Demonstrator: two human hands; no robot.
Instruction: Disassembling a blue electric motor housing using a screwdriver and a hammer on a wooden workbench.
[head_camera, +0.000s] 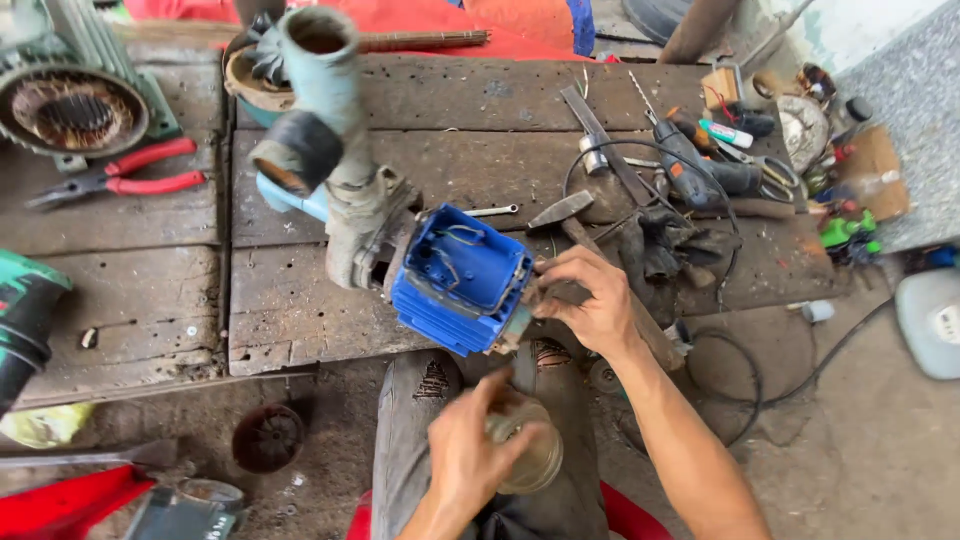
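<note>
Blue motor housing (462, 277) of a water pump lying on its side at the near edge of the wooden table (300, 320), open end turned toward the person, probably so the inside can be reached from a seated position. Grey-green pump body (345, 150) with its pipe ports at the far end of the motor, away from both hands, apparently keeping the whole unit from rolling.

Right hand (590, 300) against the near right corner of the blue housing, fingers curled and pinched together on a small dark, dirty part (545, 290) at the rim; exact kind of part not clear. Grip closed, thumb under, wrist raised above the knee.

Left hand (470, 455) lower, over the lap, well short of the motor, wrapped around a small clear glass jar (525, 450), fingers closed about its side with the mouth tilted up toward the right hand. Held close below the work, seemingly to keep its contents within easy reach.

Just beyond the right hand: hammer (565, 215) lying on the table, a small wrench (495, 211) beside the housing, dark rag or gloves (665, 245). Farther right, an electric drill (690, 170) with its black cord looping to the floor. Far to the left of the left hand, red-handled pliers (125, 178) and a bare motor stator (70, 110).
</note>
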